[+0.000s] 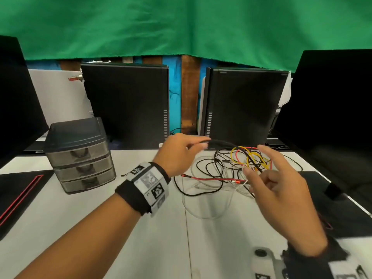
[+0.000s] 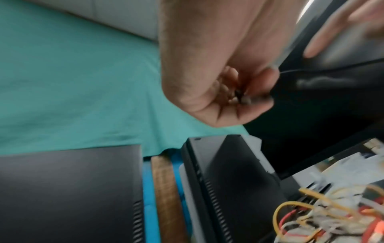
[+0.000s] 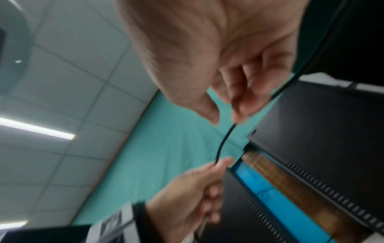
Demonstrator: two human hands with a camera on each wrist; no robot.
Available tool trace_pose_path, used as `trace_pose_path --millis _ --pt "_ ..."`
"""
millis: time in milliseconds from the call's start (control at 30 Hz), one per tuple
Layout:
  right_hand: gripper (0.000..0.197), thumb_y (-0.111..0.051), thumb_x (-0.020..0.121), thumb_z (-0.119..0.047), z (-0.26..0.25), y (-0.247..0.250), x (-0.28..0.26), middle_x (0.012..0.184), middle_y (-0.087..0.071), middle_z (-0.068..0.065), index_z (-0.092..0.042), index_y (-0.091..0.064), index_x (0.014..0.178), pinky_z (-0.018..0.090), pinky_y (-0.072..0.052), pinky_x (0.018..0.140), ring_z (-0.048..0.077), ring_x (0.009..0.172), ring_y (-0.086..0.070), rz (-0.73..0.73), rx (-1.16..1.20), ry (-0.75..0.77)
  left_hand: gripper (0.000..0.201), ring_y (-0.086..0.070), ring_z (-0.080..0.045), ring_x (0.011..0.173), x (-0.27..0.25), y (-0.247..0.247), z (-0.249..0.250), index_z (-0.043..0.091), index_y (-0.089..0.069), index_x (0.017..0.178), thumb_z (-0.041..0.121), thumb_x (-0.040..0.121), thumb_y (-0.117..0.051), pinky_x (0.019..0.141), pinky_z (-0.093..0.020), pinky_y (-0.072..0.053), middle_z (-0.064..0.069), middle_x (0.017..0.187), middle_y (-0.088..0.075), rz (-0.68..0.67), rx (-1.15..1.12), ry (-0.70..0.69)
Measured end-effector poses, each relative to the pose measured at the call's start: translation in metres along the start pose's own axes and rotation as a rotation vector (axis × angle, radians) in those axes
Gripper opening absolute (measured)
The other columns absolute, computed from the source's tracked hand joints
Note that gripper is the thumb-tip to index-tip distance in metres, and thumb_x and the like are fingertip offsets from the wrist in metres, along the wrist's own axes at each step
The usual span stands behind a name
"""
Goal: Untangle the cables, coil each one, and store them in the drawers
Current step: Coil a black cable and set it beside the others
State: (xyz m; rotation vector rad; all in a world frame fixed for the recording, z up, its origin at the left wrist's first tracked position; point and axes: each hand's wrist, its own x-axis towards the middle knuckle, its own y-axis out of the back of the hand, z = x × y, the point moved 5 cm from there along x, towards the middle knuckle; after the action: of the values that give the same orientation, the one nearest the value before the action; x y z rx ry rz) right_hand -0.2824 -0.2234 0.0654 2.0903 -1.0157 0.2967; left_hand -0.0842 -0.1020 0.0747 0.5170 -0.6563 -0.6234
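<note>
At nine o'clock on the table stands the grey plastic three-drawer chest (image 1: 80,156), all drawers closed; my left hand (image 1: 179,154) pinches the thin black cable (image 1: 219,141), which runs toward three o'clock into my right hand (image 1: 279,184), fingers lightly curled round it above the tangled heap of coloured wires (image 1: 227,170).
</note>
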Motion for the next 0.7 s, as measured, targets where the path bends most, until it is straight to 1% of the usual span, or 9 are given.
trace_pose_path --millis 67,167,233,300,367,433,500,600,700 --pt "0.035 -0.058 0.097 -0.04 -0.019 -0.006 -0.007 0.087 -0.066 -0.008 -0.028 -0.058 0.13 0.036 -0.05 0.075 0.013 0.081 -0.059 0.132 -0.134 0.192 0.027 -0.064 -0.002 0.103 -0.009 -0.015 0.022 0.031 -0.07 0.122 0.033 0.098 -0.058 0.095 -0.029 -0.053 0.011 0.112 -0.073 -0.135 0.0 -0.072" --pt "0.039 -0.053 0.096 -0.031 -0.028 -0.027 -0.015 0.13 -0.058 0.002 -0.019 -0.06 0.132 0.048 -0.04 0.105 0.024 0.123 -0.053 0.085 -0.263 0.35 0.022 -0.07 -0.017 0.091 -0.027 -0.035 0.039 0.027 -0.076 0.108 0.032 0.099 -0.057 0.087 -0.045 -0.056 0.0 0.096 -0.077 -0.236 -0.088 -0.108" --pt "0.036 -0.05 0.098 -0.032 -0.023 -0.033 -0.015 0.124 -0.063 -0.004 -0.021 -0.061 0.131 0.05 -0.042 0.104 0.019 0.115 -0.059 0.029 -0.198 0.352 0.023 -0.07 -0.018 0.088 -0.037 -0.036 0.038 0.024 -0.077 0.106 0.03 0.099 -0.056 0.085 -0.047 -0.056 0.001 0.093 -0.076 -0.226 -0.16 -0.079" --pt "0.026 -0.053 0.098 -0.03 -0.017 -0.032 -0.012 0.104 -0.067 -0.011 -0.026 -0.067 0.12 0.04 -0.052 0.085 0.011 0.094 -0.064 -0.02 -0.064 0.323 0.026 -0.069 -0.023 0.084 -0.047 -0.034 0.029 0.021 -0.077 0.103 0.037 0.097 -0.058 0.082 -0.049 -0.056 -0.003 0.089 -0.075 -0.241 -0.193 -0.056" --pt "0.017 -0.058 0.098 -0.026 -0.012 -0.031 -0.01 0.091 -0.068 -0.015 -0.029 -0.072 0.106 0.038 -0.053 0.072 0.01 0.084 -0.064 -0.064 0.022 0.307 0.033 -0.059 -0.023 0.066 -0.062 -0.03 0.013 0.018 -0.075 0.09 0.043 0.097 -0.056 0.067 -0.043 -0.053 -0.003 0.07 -0.065 -0.28 -0.199 -0.003" --pt "0.017 -0.057 0.099 -0.029 -0.009 -0.032 -0.007 0.086 -0.068 -0.015 -0.028 -0.074 0.1 0.039 -0.052 0.07 0.012 0.081 -0.064 -0.081 0.055 0.303 0.04 -0.038 -0.012 0.05 -0.081 -0.024 -0.005 0.02 -0.067 0.075 0.045 0.1 -0.049 0.052 -0.027 -0.034 0.007 0.055 -0.042 -0.306 -0.352 0.126" --pt "0.022 -0.056 0.095 -0.035 -0.004 -0.039 -0.006 0.085 -0.068 -0.014 -0.027 -0.075 0.101 0.04 -0.052 0.07 0.013 0.078 -0.064 -0.081 0.072 0.279 0.041 -0.028 -0.009 0.05 -0.099 -0.017 -0.018 0.022 -0.057 0.069 0.049 0.099 -0.046 0.051 -0.024 -0.025 0.008 0.057 -0.033 -0.31 -0.602 0.267" --pt "0.022 -0.058 0.095 -0.029 0.008 -0.061 -0.011 0.089 -0.071 -0.014 -0.028 -0.075 0.11 0.038 -0.055 0.07 0.01 0.077 -0.065 -0.091 0.051 0.231 0.032 -0.034 -0.013 0.05 -0.118 -0.003 -0.029 0.019 -0.058 0.072 0.039 0.094 -0.046 0.051 -0.026 -0.036 0.001 0.06 -0.036 -0.239 -0.853 0.381" --pt "0.024 -0.058 0.099 -0.027 0.007 -0.095 -0.031 0.098 -0.071 -0.023 -0.03 -0.073 0.117 0.025 -0.054 0.078 -0.002 0.089 -0.065 -0.201 0.033 0.231 0.033 -0.047 -0.018 0.055 -0.126 0.012 -0.031 0.015 -0.065 0.074 0.033 0.095 -0.045 0.056 -0.028 -0.047 -0.004 0.062 -0.045 -0.116 -1.079 0.406"
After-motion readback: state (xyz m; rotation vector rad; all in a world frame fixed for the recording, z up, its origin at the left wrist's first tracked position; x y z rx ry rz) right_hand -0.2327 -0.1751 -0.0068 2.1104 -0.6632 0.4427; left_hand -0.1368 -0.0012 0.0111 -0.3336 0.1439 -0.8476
